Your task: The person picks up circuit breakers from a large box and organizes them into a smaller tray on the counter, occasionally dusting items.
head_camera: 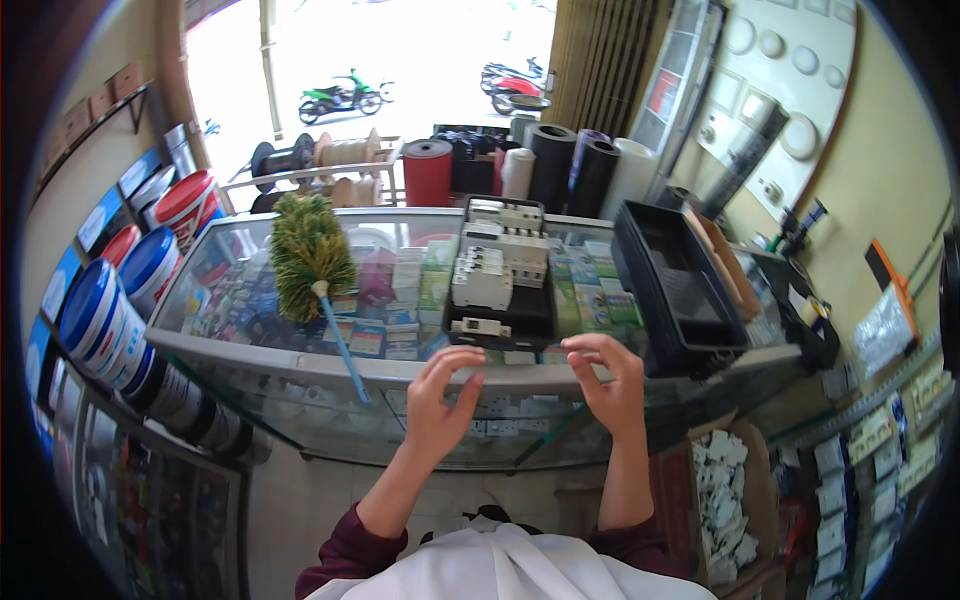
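Observation:
On the glass display counter (315,358) lies a black plastic tray (525,322) holding white circuit breakers (481,279) in stacked groups, with a single one (481,328) apart at its near end. My left hand (442,394) is raised by the tray's near left corner, fingers curved and thumb apart, holding nothing. Beside the near right corner is my right hand (611,379), its fingers bent and apart from the thumb, also without anything in it. Whether any fingertip touches the tray cannot be told. To the left rests a feather-like duster (311,262) with a blue handle (345,349).
A deep black plastic bin (679,300) stands at the counter's right end. Rolls of sheet material (551,165) and cable spools (345,154) line the far side. Paint buckets (105,315) stand left. An open cardboard box (724,502) of white parts sits low at right.

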`<state>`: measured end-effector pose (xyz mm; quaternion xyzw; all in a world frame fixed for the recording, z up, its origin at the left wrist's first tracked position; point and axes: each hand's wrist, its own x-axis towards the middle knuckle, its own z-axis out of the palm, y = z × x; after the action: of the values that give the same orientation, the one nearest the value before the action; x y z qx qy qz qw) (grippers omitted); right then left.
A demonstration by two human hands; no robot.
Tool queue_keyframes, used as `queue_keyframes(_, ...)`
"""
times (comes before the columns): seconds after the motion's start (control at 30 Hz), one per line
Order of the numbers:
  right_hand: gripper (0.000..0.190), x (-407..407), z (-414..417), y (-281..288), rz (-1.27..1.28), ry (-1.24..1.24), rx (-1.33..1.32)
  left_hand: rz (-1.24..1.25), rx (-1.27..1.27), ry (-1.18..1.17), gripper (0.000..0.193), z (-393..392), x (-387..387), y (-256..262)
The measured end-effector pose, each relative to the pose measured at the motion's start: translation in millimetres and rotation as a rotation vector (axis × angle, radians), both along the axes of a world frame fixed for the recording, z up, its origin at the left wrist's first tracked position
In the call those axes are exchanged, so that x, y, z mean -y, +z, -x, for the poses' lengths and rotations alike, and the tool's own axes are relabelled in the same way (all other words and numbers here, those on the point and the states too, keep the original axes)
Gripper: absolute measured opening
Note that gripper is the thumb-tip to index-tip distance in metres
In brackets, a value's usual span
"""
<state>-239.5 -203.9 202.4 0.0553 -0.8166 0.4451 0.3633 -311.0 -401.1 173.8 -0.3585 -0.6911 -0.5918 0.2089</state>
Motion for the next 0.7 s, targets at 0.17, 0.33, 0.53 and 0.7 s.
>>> queue_keyframes(0.17,0.008,-4,-66,-52,0.185,-0.106,0.018,0.132,0.26,-0.213,0.008,-44,-23,-32)
queue_keyframes(0.33,0.013,-1,-140,-94,0.285,-0.223,0.274,0.254,0.423,-0.443,0.007,-79,-51,-74)
queue_keyframes(0.53,0.017,-20,-243,-130,0.358,-0.487,0.33,0.497,0.505,-0.719,0.005,-134,-94,-97)
queue_keyframes(0.7,0.018,-40,-321,-163,0.43,-0.694,0.272,0.546,0.372,-0.864,0.01,-167,-127,-112)
